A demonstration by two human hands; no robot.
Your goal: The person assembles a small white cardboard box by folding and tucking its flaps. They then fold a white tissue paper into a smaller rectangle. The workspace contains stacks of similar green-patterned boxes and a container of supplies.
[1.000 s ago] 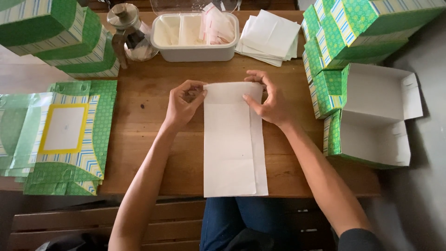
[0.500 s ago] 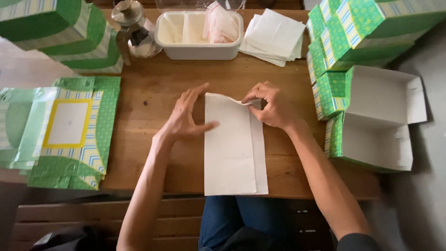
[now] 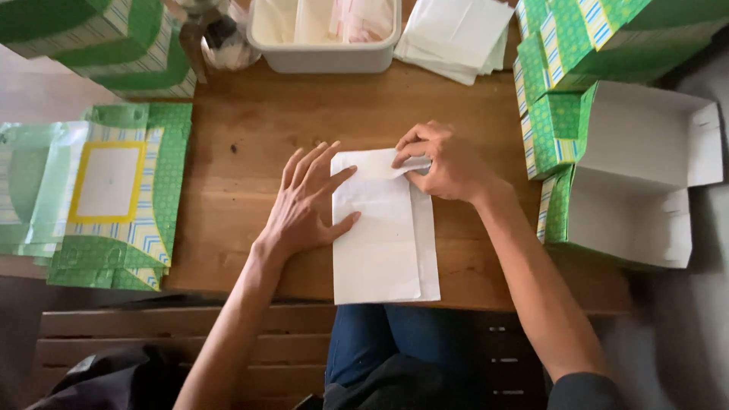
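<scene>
On the wooden table (image 3: 250,121) we see a white paper sheet (image 3: 383,243) lying lengthwise — the left hand (image 3: 304,205) presses it flat with fingers spread wide, while the right hand (image 3: 444,163) pinches its folded top corner between curled fingers.

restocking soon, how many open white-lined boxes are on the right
1: the open box lies at the table's right edge, beside the green stack. Others may be hidden off frame.
</scene>
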